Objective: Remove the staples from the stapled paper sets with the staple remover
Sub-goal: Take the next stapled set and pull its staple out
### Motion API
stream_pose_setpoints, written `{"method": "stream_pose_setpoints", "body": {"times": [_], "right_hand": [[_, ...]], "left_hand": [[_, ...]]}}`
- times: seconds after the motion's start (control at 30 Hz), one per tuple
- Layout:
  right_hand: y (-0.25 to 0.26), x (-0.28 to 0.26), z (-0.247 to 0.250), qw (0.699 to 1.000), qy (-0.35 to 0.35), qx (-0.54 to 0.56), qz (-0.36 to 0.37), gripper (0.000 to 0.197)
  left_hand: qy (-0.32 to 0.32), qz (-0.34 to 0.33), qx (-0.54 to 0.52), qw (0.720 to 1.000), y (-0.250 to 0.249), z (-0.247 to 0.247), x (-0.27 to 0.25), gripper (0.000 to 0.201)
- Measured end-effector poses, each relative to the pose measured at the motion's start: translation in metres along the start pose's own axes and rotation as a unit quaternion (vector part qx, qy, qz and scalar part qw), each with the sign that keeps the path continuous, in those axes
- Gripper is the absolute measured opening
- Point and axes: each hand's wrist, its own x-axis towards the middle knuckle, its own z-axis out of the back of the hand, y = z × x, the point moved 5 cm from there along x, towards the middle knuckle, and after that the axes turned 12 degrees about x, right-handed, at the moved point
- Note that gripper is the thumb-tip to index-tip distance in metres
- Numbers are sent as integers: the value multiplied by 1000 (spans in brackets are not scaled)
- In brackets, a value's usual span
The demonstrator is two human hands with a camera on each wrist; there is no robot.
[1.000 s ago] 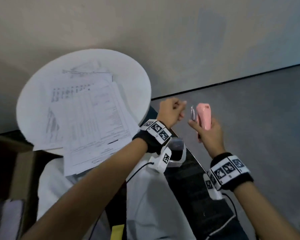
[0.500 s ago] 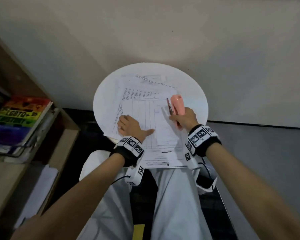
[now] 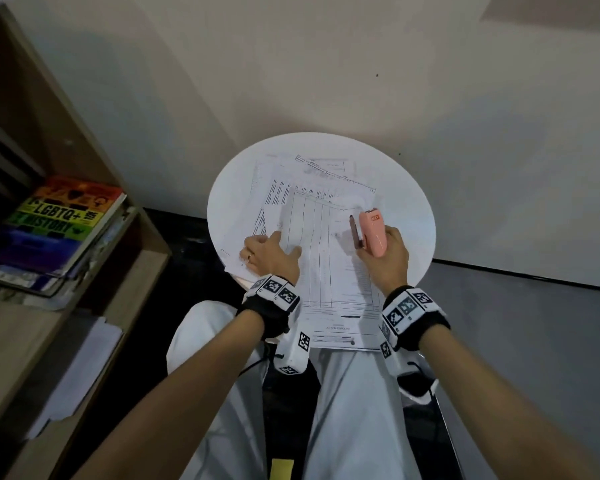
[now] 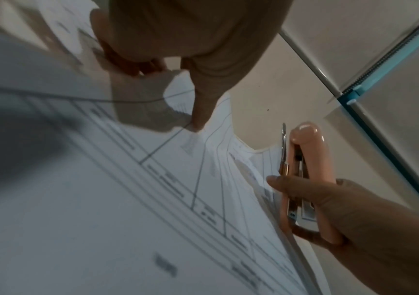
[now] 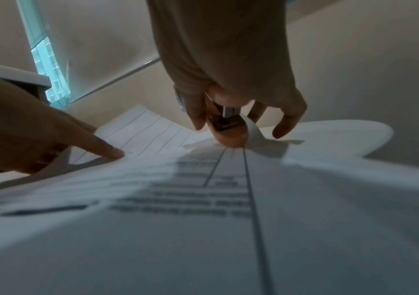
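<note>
Printed paper sets lie overlapped on a round white table, their near edge hanging over its front rim. My left hand rests on the left part of the papers, thumb stretched out and pressing on the sheet. My right hand grips a pink staple remover with a metal blade on its left side, held just above the right part of the top sheet. In the left wrist view the staple remover stands upright in the right hand. No staple is visible.
A wooden bookshelf stands at the left with a rainbow-covered book lying on it. A pale wall rises behind the table. Grey floor lies to the right. My white-trousered knees are under the table's front edge.
A second ago both hands were off to the right of the table, near each other. They have moved over the papers; the left hand now rests on them and the right still holds the remover.
</note>
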Motion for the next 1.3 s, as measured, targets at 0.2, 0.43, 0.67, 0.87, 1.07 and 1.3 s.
{"method": "stream_pose_setpoints", "body": {"times": [0.2,0.43,0.67,0.87,1.07,1.3], "right_hand": [[-8,8,5,998,-29,5,-57,16],[4,20,27,997,-53,33,-53,13],[18,27,25,999,-30,28,-23,16],[5,24,16,990,15,91,-105,28],[36,4,24,974,-39,215,-61,24],[140,-8,45,917,-128,356,124,32]], "left_hand": [[41,15,-116,992,0,-1,0,47],[100,-60,-195,974,-6,21,18,31],[154,-146,-194,958,-8,26,24,40],[149,-185,-268,934,-10,36,20,25],[57,-207,-299,930,-26,57,16,53],[-128,-328,-358,865,-92,145,0,37]]}}
